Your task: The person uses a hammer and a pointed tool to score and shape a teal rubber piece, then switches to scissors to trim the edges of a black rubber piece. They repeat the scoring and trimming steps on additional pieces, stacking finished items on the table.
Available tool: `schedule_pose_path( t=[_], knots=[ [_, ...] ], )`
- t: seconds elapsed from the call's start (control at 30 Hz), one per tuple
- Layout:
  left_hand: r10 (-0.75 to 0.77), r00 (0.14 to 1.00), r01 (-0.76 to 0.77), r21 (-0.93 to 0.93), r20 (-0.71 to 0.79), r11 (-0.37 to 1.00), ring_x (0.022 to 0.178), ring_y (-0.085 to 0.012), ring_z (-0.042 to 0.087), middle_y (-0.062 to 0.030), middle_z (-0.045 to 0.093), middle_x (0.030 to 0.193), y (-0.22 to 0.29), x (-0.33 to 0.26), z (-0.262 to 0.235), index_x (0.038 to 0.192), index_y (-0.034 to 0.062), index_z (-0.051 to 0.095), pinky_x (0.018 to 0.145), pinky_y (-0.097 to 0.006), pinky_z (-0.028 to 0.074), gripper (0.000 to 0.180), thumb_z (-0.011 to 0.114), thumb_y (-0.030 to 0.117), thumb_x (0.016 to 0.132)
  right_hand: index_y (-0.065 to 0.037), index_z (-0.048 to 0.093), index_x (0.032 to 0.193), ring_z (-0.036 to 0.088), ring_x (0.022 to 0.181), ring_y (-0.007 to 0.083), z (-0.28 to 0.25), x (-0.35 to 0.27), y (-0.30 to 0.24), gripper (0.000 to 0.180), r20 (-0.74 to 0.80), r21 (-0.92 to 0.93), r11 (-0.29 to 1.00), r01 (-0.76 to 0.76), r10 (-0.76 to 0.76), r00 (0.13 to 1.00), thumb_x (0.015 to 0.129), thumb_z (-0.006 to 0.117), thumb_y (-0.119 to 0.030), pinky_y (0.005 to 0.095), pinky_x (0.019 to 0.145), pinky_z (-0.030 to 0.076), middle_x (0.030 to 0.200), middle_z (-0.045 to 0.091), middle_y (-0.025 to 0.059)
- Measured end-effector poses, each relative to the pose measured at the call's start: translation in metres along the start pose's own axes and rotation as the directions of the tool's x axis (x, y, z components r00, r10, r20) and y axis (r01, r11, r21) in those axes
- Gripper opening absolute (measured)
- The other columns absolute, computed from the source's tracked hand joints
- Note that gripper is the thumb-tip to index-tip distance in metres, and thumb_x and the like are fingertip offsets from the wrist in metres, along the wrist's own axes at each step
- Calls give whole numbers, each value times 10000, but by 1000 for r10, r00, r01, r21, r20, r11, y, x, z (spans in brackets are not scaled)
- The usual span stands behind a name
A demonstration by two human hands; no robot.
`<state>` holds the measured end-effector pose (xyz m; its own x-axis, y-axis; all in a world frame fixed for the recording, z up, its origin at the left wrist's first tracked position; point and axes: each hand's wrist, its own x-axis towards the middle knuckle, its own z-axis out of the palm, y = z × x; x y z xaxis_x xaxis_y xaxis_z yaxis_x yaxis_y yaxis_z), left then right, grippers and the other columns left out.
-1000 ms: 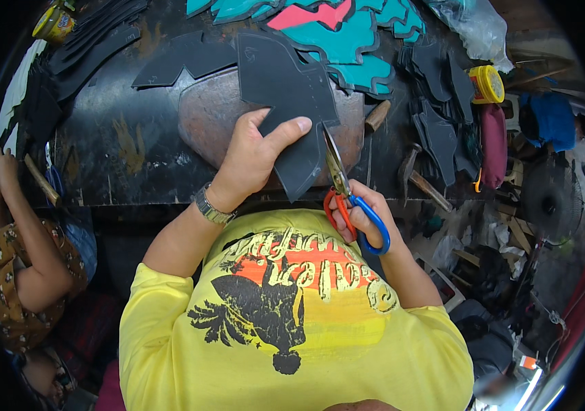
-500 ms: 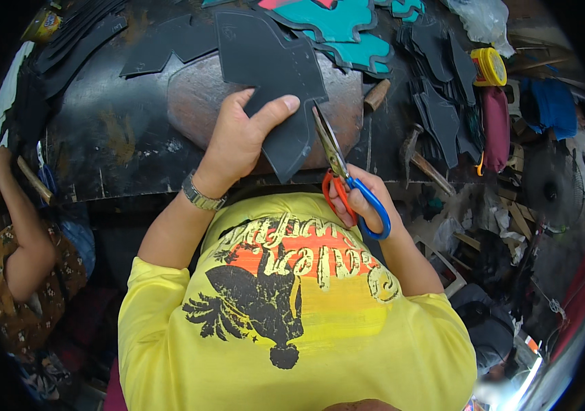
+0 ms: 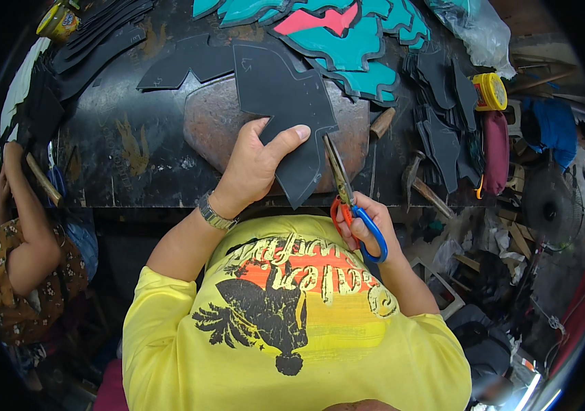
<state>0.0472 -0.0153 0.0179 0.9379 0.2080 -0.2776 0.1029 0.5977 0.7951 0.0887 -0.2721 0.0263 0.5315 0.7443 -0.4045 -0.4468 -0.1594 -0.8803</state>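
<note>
Holds metal scissors with one red loop and one blue loop (image 3: 342, 183) in the right hand (image 3: 378, 214), with fingers curled round the loops, by the near right side of the flat brown slab (image 3: 210, 127). Pinches a thin, flat black sheet with notched edges (image 3: 282, 92) in the left hand (image 3: 255, 157), with thumb on top and most other fingers hidden below. Has the sheet over the middle of the slab; cannot tell if lifted. Looks light, bendy but a bit stiff, and not very slippery; may tear at the notches. Best held by the wide middle, away from the blades. Right of the slab, a wooden-handled hammer (image 3: 431, 196). Beyond the slab, flat teal pieces with dark edges (image 3: 347, 51).
</note>
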Motion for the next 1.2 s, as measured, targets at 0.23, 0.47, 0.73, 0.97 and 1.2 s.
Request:
schedule_pose_path(
  t=[0.23,0.47,0.73,0.97,1.2],
  knots=[
    [5,1000,-5,4,9,1000,872,-194,744,-138,736,1012,-1,1,-1,1147,-38,648,769,-309,619,256,643,161,986,-43,603,1011,491,488,40,5,1,-2,479,-22,-25,1000,-13,12,1000,920,754,-488,192,464,371,678,542,-25],
    [28,1000,-28,30,4,999,881,-194,745,-141,738,1020,-2,1,0,1152,-46,651,771,-311,619,260,634,157,990,-44,610,1021,473,466,51,10,2,-3,682,-65,-60,997,-51,47,997,843,745,-689,191,453,358,660,537,-14],
    [52,999,-52,24,14,998,799,-85,681,-46,726,980,-3,2,-2,1093,-29,696,680,-233,564,226,696,165,978,-52,608,1010,474,461,52,15,2,0,683,-68,-39,998,-48,45,997,836,744,-698,190,453,362,661,537,-16],
    [48,999,-48,48,14,998,783,-84,684,-47,727,967,-1,3,-3,1082,-33,694,661,-233,568,236,704,178,978,-48,613,1022,475,471,50,15,3,3,667,-66,-17,999,-36,35,997,844,753,-675,187,455,354,671,539,-14],
    [52,998,-54,99,19,994,772,-92,688,-51,727,950,5,4,-1,1071,-34,694,659,-233,571,238,714,181,973,-39,593,1020,494,530,34,3,5,5,414,-12,59,998,1,-1,1000,901,821,-364,190,466,380,757,551,-30]
  ],
)
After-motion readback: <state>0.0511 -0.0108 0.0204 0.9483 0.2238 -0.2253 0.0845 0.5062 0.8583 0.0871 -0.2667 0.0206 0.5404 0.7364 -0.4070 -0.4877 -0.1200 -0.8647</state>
